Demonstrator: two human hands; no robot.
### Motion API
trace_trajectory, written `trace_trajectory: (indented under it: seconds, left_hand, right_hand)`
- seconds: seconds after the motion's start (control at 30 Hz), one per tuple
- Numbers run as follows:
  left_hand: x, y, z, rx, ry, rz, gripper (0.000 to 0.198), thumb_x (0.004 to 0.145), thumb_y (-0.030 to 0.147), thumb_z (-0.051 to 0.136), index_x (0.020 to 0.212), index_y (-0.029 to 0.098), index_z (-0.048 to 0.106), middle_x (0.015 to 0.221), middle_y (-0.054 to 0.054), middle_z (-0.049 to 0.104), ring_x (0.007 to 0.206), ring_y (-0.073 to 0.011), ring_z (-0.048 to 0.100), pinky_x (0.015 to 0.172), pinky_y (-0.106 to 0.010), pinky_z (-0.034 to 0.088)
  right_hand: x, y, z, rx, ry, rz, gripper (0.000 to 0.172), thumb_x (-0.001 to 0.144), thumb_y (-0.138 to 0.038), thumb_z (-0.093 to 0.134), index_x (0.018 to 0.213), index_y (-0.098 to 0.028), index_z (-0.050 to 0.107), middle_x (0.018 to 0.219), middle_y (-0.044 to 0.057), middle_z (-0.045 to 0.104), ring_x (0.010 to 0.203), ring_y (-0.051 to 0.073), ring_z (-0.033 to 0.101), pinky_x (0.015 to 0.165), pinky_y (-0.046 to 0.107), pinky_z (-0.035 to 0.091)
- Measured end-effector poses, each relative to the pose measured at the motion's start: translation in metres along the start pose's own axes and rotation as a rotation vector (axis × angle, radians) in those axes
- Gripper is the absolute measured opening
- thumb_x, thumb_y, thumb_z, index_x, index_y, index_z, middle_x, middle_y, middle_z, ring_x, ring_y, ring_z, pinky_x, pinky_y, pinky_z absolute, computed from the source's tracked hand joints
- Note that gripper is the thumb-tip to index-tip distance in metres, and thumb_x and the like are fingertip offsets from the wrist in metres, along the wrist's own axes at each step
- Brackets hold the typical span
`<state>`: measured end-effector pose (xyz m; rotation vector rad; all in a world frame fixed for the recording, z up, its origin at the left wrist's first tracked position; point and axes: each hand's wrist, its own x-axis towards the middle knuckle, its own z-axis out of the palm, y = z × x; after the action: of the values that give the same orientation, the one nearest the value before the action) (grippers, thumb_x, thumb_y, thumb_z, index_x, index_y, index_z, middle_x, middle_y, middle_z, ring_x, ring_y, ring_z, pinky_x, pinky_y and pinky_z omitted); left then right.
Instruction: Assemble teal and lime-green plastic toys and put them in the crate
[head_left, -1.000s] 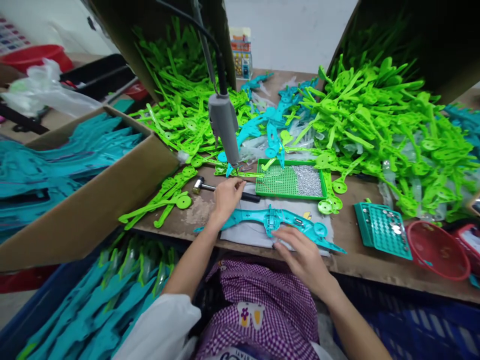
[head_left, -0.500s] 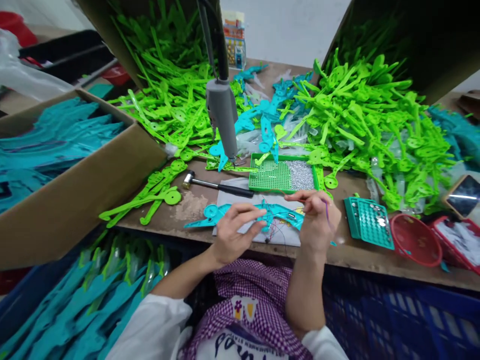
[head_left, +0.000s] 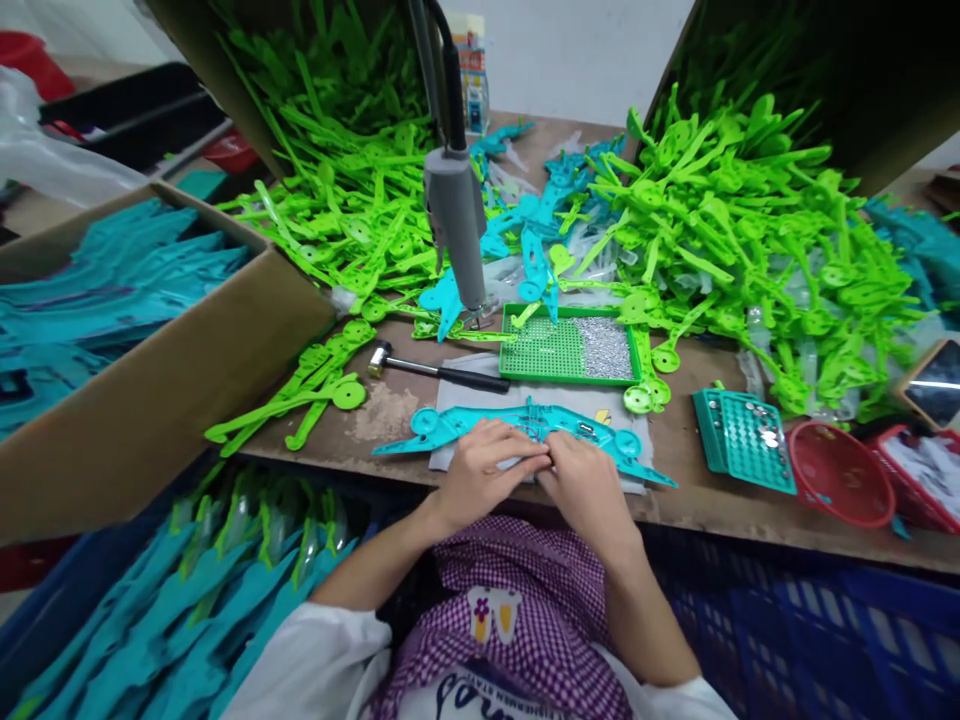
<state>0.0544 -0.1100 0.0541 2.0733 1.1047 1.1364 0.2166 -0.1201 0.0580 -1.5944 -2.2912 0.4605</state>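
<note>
A long turquoise plastic part (head_left: 465, 418) lies across a white sheet (head_left: 637, 425) near the table's front edge, its inner side facing up. At its middle, my left hand (head_left: 486, 468) and my right hand (head_left: 589, 487) meet with bent fingers, fingertips pinched close together by the near rim. Whatever is between the fingertips is hidden. Thin red wires (head_left: 535, 432) show inside the part, just beyond my fingers. Past the sheet's left side rests a hammer (head_left: 427, 368) with a black grip. Behind my hands sits a green tray (head_left: 551, 345) with small silvery pieces in its right half.
A grey power screwdriver (head_left: 456, 225) hangs above the tray. Piles of lime-green parts (head_left: 720, 230) fill the back. At right stand a teal tray (head_left: 750, 440) and a red bowl (head_left: 841, 475). A cardboard box (head_left: 165, 360) of turquoise parts is at left.
My right hand has come down and left from its raised place, where it held thin wires, to meet my left hand. Most of the loose wires no longer show.
</note>
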Motion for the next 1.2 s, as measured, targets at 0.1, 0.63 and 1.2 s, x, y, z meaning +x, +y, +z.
trace_trajectory:
  seconds: [0.1,0.63,1.2]
  left_hand:
    - [-0.01,0.004,0.004,-0.08,0.044,-0.073,0.009,0.088,0.024,0.063,0.087,0.019,0.07,0.081,-0.004,0.071,0.08,-0.0167,0.064,0.077,-0.032,0.05]
    - [-0.037,0.02,0.007,-0.147,0.111,-0.32,0.014,0.088,0.03,0.061,0.083,0.022,0.071,0.082,-0.002,0.042,0.081,-0.0159,0.049,0.075,-0.029,0.048]
    - [-0.036,0.004,0.0,-0.069,0.089,-0.256,0.014,0.094,0.026,0.049,0.089,0.021,0.061,0.103,-0.005,0.044,0.104,-0.0185,0.047,0.097,-0.033,0.04]
  right_hand:
    - [-0.011,0.0,0.0,0.127,-0.021,-0.022,0.013,0.092,-0.025,0.049,0.092,-0.019,0.06,0.087,0.008,0.065,0.081,0.022,0.063,0.07,0.032,0.047]
    - [-0.04,0.001,0.009,0.931,-0.059,0.179,0.023,0.091,-0.042,0.054,0.089,-0.023,0.067,0.087,0.004,0.06,0.084,0.017,0.056,0.08,0.031,0.046]
    - [-0.036,0.017,-0.001,1.121,-0.296,0.164,0.022,0.092,-0.041,0.052,0.104,-0.022,0.055,0.065,-0.005,0.052,0.054,0.009,0.046,0.052,0.022,0.036]
